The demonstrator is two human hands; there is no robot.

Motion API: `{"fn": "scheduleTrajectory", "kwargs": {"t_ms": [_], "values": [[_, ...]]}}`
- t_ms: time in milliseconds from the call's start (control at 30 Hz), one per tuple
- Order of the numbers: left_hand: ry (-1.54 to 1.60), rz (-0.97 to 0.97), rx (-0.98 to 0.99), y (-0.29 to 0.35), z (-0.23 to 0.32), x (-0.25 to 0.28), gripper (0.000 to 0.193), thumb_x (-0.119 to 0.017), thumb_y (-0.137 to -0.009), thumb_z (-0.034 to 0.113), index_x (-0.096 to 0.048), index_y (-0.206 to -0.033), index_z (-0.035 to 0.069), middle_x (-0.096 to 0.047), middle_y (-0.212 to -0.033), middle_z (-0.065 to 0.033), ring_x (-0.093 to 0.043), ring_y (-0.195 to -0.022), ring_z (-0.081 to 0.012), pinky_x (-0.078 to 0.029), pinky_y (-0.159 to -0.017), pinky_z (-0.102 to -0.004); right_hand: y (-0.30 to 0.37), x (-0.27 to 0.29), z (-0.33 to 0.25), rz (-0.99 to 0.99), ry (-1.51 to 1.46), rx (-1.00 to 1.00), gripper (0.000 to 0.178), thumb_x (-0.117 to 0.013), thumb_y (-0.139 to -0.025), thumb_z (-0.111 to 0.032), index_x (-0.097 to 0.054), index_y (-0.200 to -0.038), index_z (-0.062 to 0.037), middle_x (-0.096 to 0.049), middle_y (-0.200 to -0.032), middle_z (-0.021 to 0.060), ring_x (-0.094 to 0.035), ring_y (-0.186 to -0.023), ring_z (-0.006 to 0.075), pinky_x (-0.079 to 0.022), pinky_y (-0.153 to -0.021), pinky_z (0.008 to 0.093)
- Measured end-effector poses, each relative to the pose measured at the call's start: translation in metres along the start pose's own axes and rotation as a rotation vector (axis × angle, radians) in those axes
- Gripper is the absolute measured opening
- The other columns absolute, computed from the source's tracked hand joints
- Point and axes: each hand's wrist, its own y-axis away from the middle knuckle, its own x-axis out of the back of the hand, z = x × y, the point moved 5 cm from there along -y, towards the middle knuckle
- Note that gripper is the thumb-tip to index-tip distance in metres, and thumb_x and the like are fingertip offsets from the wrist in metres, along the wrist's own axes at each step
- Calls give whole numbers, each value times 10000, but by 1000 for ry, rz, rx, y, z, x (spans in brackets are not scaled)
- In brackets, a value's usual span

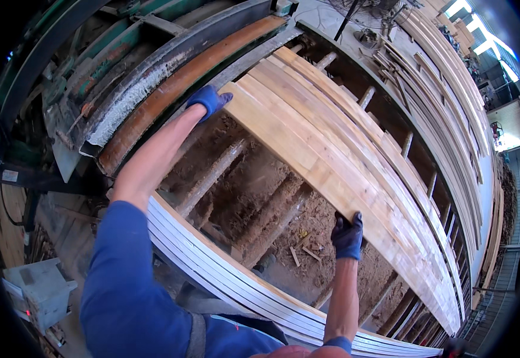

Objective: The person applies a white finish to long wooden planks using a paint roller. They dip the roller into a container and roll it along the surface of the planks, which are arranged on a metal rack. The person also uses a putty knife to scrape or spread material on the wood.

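Observation:
Several long pale wooden boards lie side by side across the metal rollers [212, 178] in front of me. At the near end of the closest wooden board [296, 150], my left hand [209, 102], in a blue glove, is closed on the corner. Farther right, my right hand [347, 236], in a dark blue glove, grips the same board's near edge, with the thumb near the top and the other fingers partly hidden below. Behind it, further boards [331, 104] lie nearly parallel, with small gaps between some of them.
Sawdust and wood scraps [308, 247] cover the floor beneath the rollers. A white-edged stack of long strips [212, 262] curves along my front. Machinery with a rusty brown rail [194, 77] stands at the left, a grey box [39, 292] at lower left. More timber [445, 101] lies beyond, near a fan [370, 12].

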Motion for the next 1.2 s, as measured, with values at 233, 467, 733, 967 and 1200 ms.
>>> {"fn": "scheduleTrajectory", "kwargs": {"t_ms": [233, 467, 733, 967, 1200], "values": [[28, 34, -19, -21, 14, -9, 704, -602, -829, 594, -623, -1239, 22, -590, -1261, -258, -573, -1175, -397, -450, -1009, -428, -19, -24, -15, -42, -54, -52, 441, -701, -844, -508, -623, -1097, -156, -727, -946, 84, -675, -666, 212, -550, -527, 345], [226, 41, -55, 23, 9, 27, 710, -637, -819, 555, -611, -1235, -20, -597, -1239, -279, -585, -1158, -402, -462, -993, -425, 35, -9, 9, -17, -107, 17, 419, -656, -878, -511, -631, -1061, -136, -718, -881, 47, -646, -643, 167, -525, -527, 313], [-84, -74, -43, 99, -57, 20, 726, -543, -883, 606, -584, -1263, -11, -598, -1253, -258, -575, -1173, -395, -452, -1001, -442, 83, 38, 85, 36, -17, -129, 470, -633, -885, -520, -625, -1103, -105, -677, -862, 20, -606, -672, 168, -513, -581, 315], [-94, -111, -9, 67, -22, 20, 644, -569, -875, 578, -639, -1165, 7, -628, -1181, -267, -611, -1112, -400, -485, -949, -460, 52, 26, 60, 80, -57, -154, 380, -646, -903, -465, -617, -1096, -140, -699, -909, 32, -640, -695, 168, -526, -569, 293], [-327, -248, -60, 113, -29, 35, 637, -517, -893, 582, -638, -1193, 33, -645, -1167, -244, -624, -1092, -376, -486, -945, -457, 91, 47, 91, 102, 105, -223, 418, -613, -909, -520, -616, -1039, -123, -674, -856, 32, -581, -655, 162, -463, -521, 317]]}}
